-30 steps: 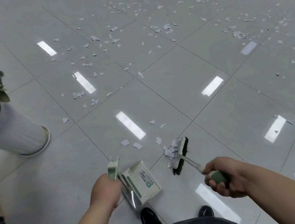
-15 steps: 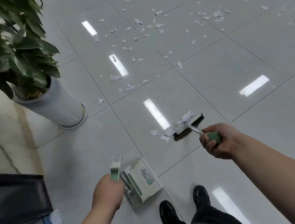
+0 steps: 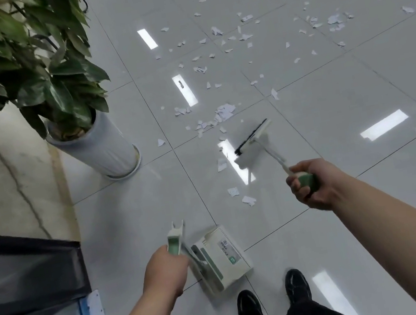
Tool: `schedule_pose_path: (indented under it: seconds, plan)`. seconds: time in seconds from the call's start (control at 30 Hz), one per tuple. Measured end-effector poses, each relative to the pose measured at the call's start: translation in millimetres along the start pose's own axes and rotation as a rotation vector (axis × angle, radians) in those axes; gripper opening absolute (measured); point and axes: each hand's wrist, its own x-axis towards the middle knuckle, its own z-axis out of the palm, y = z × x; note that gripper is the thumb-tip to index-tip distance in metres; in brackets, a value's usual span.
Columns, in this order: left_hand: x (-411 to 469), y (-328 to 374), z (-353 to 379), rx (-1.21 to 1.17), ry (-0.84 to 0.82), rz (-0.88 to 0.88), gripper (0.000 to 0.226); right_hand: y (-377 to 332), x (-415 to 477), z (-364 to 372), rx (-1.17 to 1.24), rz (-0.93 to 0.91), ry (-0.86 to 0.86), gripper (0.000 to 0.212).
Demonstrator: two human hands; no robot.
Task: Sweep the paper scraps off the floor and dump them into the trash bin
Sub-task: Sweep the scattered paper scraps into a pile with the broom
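The right hand (image 3: 310, 185) grips the broom (image 3: 253, 137), its head near a scrap pile (image 3: 217, 116) on the floor (image 3: 356, 92). The left hand (image 3: 165, 269) grips the dustpan (image 3: 220, 256) handle.

Your dustpan (image 3: 220, 259) sits on the floor (image 3: 358, 103) just ahead of your shoes (image 3: 249, 311), beside your left hand (image 3: 166, 271). The broom (image 3: 252, 138) reaches forward from your right hand (image 3: 307, 185) with a heap of paper scraps (image 3: 224, 112) just beyond it, and more scattered further out. The potted plant (image 3: 96, 146) stands off to the left.
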Motion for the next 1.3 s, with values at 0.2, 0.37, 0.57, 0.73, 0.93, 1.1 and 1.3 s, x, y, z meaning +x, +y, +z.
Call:
schedule_pose_path:
  seconds: [0.2, 0.37, 0.57, 0.73, 0.93, 1.1, 1.3]
  plan:
    - [1.4, 6.0, -11.8, -0.057, -0.035, 0.025, 0.008, 48.2, -58.9, -4.0, -0.304, 0.004, 0.144, 0.006]
    - [5.7, 4.2, -22.4, -0.107, -0.024, 0.036, 0.011, 69.1, -70.8, 6.0, -0.297, 0.097, 0.158, 0.008]
    - [6.8, -6.0, -22.3, -0.139, 0.012, 0.004, 0.01, 69.6, -79.8, 41.9, -0.148, 0.243, 0.016, 0.007]
    - [11.8, -9.6, -20.3, -0.159, 0.059, -0.03, 0.006, 57.1, -58.1, 63.7, -0.056, 0.259, -0.105, 0.007]
    - [20.2, 11.7, -17.9, -0.153, 0.125, -0.115, 0.01, 25.0, 0.8, 76.3, 0.019, 0.255, -0.186, 0.016]
    - [35.3, 54.9, -10.2, -0.178, 0.186, -0.198, 0.012, -40.0, 61.2, 95.5, 0.07, 0.26, -0.215, 0.007]
    - [55.5, 124.4, 1.9, -0.163, 0.279, -0.326, 0.011, -165.6, 138.6, 124.1, 0.067, 0.225, -0.269, 0.005]
